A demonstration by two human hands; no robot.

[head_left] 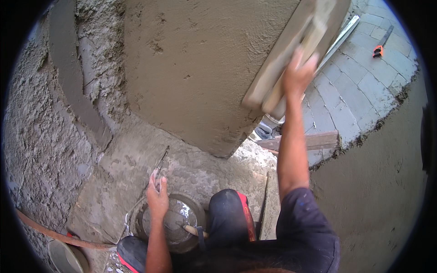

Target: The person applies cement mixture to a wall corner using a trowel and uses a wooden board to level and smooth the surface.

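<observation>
At upper right, find the float (pixel 275 68), a long wooden board set along the right side of the wet plaster (pixel 195 68). Read its long axis as slanting, from a near end at lower left to a far end at upper right, by the top of the view. Note the handle (pixel 314 35), parallel to that axis, on the face turned away from the plaster. Through the blur, cannot tell whether flat against the plaster or slightly tilted off.

Closed around the handle: the right hand (pixel 296 79), by far the nearer, with forearm reaching up from below. Judged from here, most telling: a long axis slanting roughly in line with the plaster's right edge, with the near end above the lower corner.

Well apart, down and left of the float, see the left hand (pixel 157 200), fingers partly curled beside a thin dark strip (pixel 165 154); cannot tell whether gripped. Just beside that forearm, a round bucket (pixel 200 211) with a wooden-handled tool (pixel 190 229) across it.

Beyond the float, to the right: a metal bar (pixel 348 32), then paving (pixel 346 86) with an orange-gripped blade (pixel 378 50) on it. Below the float, a plank (pixel 318 140).
</observation>
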